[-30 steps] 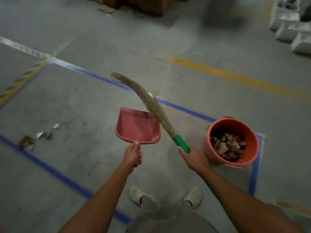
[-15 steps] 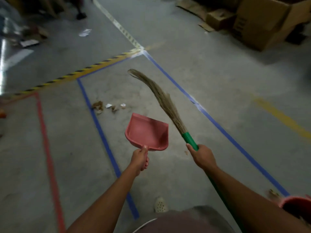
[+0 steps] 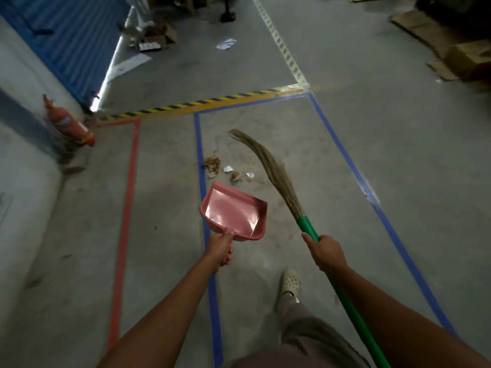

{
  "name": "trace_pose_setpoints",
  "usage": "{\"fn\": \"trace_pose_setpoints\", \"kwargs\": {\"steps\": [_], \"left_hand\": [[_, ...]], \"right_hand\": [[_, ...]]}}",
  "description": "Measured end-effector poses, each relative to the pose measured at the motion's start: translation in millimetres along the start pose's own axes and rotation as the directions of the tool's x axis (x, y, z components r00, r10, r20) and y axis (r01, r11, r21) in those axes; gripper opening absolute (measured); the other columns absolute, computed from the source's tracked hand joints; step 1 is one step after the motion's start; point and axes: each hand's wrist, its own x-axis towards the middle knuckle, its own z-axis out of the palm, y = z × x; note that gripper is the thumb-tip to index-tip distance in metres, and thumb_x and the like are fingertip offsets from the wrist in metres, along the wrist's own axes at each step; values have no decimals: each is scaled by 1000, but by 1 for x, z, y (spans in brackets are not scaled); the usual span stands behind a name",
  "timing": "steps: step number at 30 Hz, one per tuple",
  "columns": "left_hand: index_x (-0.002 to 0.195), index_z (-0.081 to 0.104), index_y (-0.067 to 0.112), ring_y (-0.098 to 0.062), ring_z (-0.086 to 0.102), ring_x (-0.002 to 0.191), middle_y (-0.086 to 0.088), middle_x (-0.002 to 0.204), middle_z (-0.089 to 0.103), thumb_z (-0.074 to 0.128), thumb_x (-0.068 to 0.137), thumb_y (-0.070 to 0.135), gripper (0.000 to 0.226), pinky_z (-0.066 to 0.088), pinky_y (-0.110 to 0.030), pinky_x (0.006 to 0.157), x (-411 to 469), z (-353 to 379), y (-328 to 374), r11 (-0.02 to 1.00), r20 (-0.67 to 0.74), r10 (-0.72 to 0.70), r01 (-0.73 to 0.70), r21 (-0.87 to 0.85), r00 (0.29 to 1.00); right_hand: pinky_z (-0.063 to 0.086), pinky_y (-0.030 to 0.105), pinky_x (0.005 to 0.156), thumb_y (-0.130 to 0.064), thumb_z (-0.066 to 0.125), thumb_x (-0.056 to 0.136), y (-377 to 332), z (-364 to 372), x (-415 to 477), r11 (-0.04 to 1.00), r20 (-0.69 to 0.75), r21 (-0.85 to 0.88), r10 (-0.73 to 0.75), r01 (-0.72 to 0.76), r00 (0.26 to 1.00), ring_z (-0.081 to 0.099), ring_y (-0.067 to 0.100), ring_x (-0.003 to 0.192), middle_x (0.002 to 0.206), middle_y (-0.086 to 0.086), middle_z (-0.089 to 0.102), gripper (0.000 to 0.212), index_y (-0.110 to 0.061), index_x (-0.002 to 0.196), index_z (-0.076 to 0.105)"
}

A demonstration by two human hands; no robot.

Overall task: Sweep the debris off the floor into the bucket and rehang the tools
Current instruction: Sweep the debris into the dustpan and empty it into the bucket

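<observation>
Pink dustpan [image 3: 233, 213] in your left hand [image 3: 220, 247], grass broom [image 3: 276, 176] in your right hand [image 3: 328, 252], debris [image 3: 225, 170] just ahead on the concrete floor [image 3: 164, 208].

Your left hand is curled round the dustpan's short handle, and the pan is held off the floor with its open mouth facing away from you, towards the litter. Your right hand grips the broom's green handle [image 3: 308, 227] just below the bristles, and the bristle tip curves up and to the left, past the pile. The debris, dry brown leaves and small white scraps, lies right beside the blue tape line [image 3: 203, 144], between the pan's front edge and the broom head. A red fire extinguisher [image 3: 70, 123] stands by the wall at far left, and a yellow-and-black hazard stripe [image 3: 202, 103] crosses the floor beyond the pile.
</observation>
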Motion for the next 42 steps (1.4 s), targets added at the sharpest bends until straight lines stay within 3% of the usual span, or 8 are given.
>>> {"fn": "trace_pose_setpoints", "kwargs": {"steps": [9, 15, 22, 29, 35, 42], "left_hand": [[73, 51, 11, -14, 37, 30, -9, 55, 47, 51, 101, 33, 35, 27, -15, 34, 107, -40, 96, 998, -98, -60, 62, 15, 993], [73, 54, 11, -17, 41, 36, -9, 56, 50, 50, 99, 39, 38, 30, -18, 37, 180, -98, 136, 996, -125, -74, 80, 45, 989], [81, 56, 9, -16, 40, 35, -8, 55, 49, 47, 101, 39, 38, 31, -18, 40, 286, -189, 149, 988, -8, -70, 71, 136, 997], [86, 59, 5, -17, 41, 33, -13, 55, 50, 34, 102, 53, 57, 33, -18, 37, 377, -265, 176, 972, 42, -119, 108, 210, 992], [85, 53, 7, -16, 39, 37, -11, 58, 47, 37, 105, 40, 41, 32, -16, 38, 444, -276, 210, 941, 124, -133, 87, 326, 983], [87, 54, 9, -17, 39, 39, -11, 60, 47, 39, 104, 41, 39, 31, -17, 41, 512, -265, 233, 900, 201, -161, 60, 431, 966]], "right_hand": [[53, 29, 48, -64, 47, 94, -123, -20, 127, 1000, 93, -21, 15, -13, 996, 64, 20, 58, 79, 10, 66, 59, -6, 93, 58], [59, 35, 56, -65, 49, 92, -194, 14, 168, 996, 101, 40, 72, -77, 992, 65, 23, 58, 80, 12, 68, 60, -7, 89, 59], [55, 30, 51, -62, 50, 94, -270, 106, 178, 970, 104, 114, 204, -216, 973, 60, 18, 56, 74, 8, 63, 57, -5, 90, 59], [51, 29, 48, -64, 49, 93, -335, 176, 183, 897, 27, 309, 323, -315, 946, 63, 23, 52, 69, 12, 67, 64, -2, 83, 62], [43, 25, 43, -61, 48, 95, -378, 209, 212, 801, 74, 413, 445, -433, 893, 60, 20, 52, 70, 10, 64, 58, -4, 91, 59], [45, 26, 43, -60, 48, 96, -410, 242, 271, 735, 118, 468, 498, -490, 859, 59, 17, 52, 70, 7, 62, 57, -4, 93, 59]]}}
